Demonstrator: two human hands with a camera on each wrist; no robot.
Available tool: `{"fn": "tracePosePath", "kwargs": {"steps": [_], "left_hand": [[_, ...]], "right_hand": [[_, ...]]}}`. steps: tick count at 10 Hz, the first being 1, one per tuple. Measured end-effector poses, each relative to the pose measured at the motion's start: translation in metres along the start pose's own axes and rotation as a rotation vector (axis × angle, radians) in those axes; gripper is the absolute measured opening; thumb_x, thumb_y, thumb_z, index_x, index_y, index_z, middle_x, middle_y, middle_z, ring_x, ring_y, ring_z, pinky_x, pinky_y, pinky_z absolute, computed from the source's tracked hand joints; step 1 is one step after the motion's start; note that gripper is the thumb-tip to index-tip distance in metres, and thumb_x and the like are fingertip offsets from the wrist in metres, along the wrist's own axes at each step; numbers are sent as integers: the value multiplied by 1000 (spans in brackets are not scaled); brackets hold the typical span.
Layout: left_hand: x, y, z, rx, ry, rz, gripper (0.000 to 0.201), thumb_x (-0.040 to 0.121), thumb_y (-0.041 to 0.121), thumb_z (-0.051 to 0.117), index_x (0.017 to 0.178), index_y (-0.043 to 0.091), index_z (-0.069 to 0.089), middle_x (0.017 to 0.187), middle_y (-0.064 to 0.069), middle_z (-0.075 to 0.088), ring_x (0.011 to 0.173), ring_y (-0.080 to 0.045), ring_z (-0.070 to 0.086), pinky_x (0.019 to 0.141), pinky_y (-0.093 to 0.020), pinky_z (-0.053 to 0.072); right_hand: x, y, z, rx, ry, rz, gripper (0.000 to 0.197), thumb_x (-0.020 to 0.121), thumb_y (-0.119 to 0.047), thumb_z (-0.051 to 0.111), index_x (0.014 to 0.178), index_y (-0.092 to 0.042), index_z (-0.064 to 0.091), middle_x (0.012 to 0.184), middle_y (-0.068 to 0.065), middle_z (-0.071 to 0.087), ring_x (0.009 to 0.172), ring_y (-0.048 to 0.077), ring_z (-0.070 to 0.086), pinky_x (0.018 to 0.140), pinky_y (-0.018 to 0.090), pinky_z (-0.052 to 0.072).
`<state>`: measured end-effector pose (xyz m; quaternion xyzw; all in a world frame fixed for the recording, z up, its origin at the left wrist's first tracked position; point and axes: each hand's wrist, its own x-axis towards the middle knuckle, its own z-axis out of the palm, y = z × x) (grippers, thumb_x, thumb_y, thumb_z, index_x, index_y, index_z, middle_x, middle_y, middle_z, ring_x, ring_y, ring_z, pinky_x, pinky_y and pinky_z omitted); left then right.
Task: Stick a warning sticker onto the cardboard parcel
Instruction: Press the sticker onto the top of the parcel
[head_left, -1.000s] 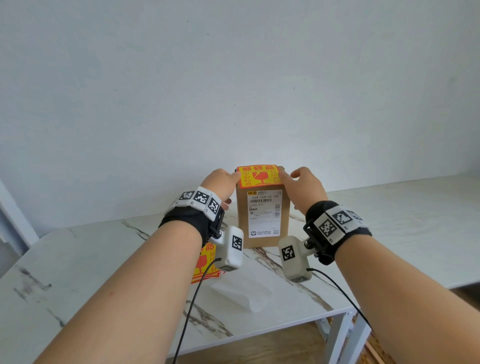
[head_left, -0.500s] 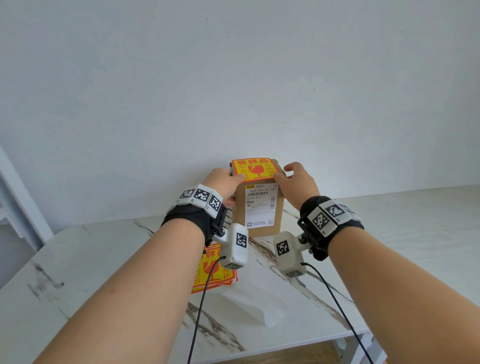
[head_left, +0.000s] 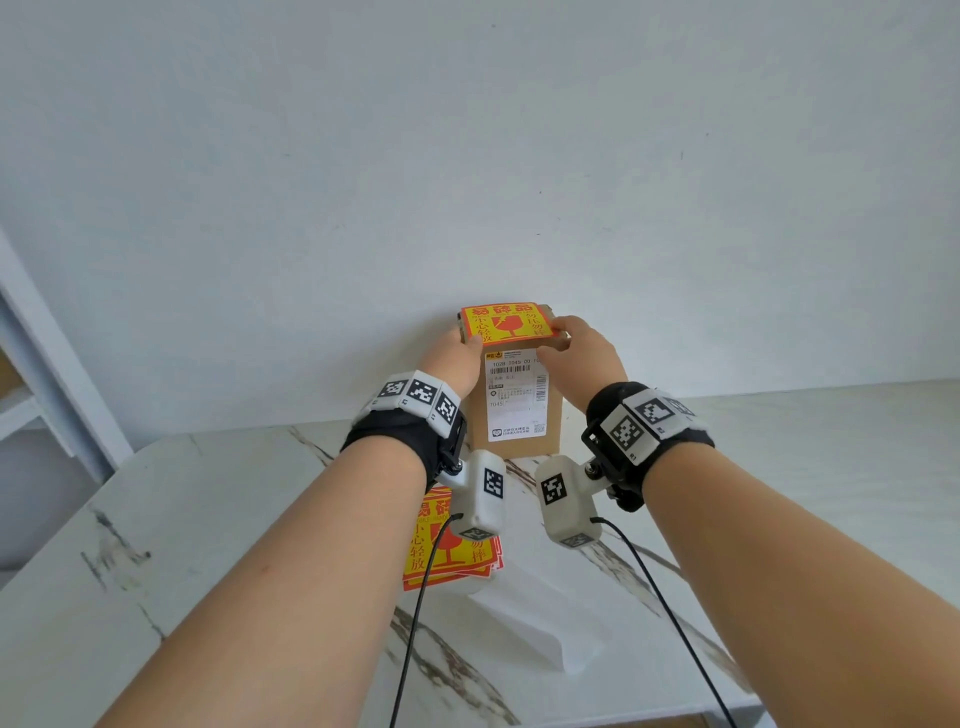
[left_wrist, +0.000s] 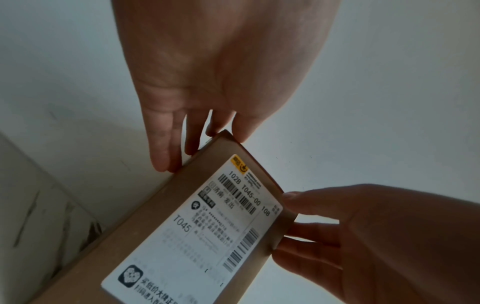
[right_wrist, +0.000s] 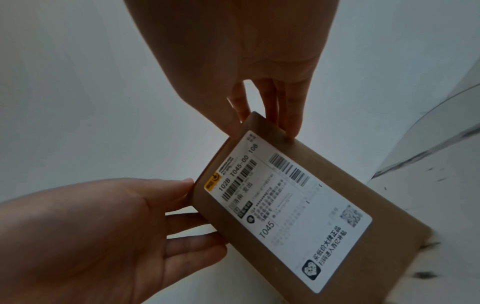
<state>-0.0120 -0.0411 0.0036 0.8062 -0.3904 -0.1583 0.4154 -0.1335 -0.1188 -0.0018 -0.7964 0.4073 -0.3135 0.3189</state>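
Observation:
A brown cardboard parcel (head_left: 524, 415) stands upright on the marble table, close to the wall, its white shipping label (head_left: 517, 395) facing me. A red and yellow warning sticker (head_left: 506, 323) lies flat on its top face. My left hand (head_left: 457, 358) rests against the parcel's upper left side, fingers (left_wrist: 166, 156) straight down along it. My right hand (head_left: 582, 353) is at the upper right corner, thumb lying on the sticker's right edge, fingers (right_wrist: 291, 115) straight along the right side. The wrist views show the parcel (left_wrist: 145, 236) (right_wrist: 389, 257) between both hands.
A stack of the same stickers (head_left: 447, 561) lies on the table (head_left: 208, 519) under my left wrist. A white peeled backing sheet (head_left: 535, 629) lies near the front edge. The wall stands right behind the parcel; a white shelf frame (head_left: 47, 364) is at far left.
My right thumb has slid onto the sticker's right edge on top of the parcel. My left hand has settled lower on the left side. The parcel has stayed in place.

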Motion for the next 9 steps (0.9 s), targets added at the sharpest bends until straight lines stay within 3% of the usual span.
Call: {"fn": "tracePosePath", "kwargs": {"steps": [3, 4, 5, 7, 9], "left_hand": [[2, -4, 1, 84, 38, 12, 35, 103, 24, 35, 133, 13, 48, 128, -10, 60, 110, -29, 59, 79, -30, 39], [-1, -2, -2, 162, 59, 2, 33, 101, 24, 37, 130, 11, 47, 127, -12, 59, 107, -29, 59, 79, -32, 40], [-6, 3, -5, 277, 85, 18, 35, 100, 23, 41, 131, 10, 47, 128, -15, 59, 113, -35, 59, 87, -36, 45], [-15, 12, -11, 493, 53, 28, 46, 94, 28, 46, 140, 20, 41, 138, -13, 45, 124, -37, 50, 102, -43, 42], [-39, 33, -21, 770, 89, 42, 54, 92, 31, 50, 142, 18, 36, 145, -12, 34, 132, -36, 39, 106, -53, 35]], "right_hand": [[0, 1, 3, -22, -19, 8, 47, 90, -15, 49, 136, -20, 46, 126, 10, 59, 96, 22, 56, 78, 30, 43], [-4, -3, 0, -33, 1, 20, 51, 90, -16, 51, 140, -22, 42, 129, 11, 52, 110, 28, 57, 90, 37, 50], [-8, -7, -6, -77, 5, 26, 50, 90, -19, 51, 139, -21, 42, 130, 12, 49, 113, 32, 56, 93, 46, 53], [-17, -15, -20, -308, -24, -1, 49, 90, -20, 50, 138, -18, 41, 134, 12, 46, 123, 31, 46, 96, 42, 47], [-30, -31, -39, -469, -56, -45, 48, 89, -21, 52, 136, -19, 42, 136, 11, 46, 127, 31, 41, 99, 44, 42]]}}
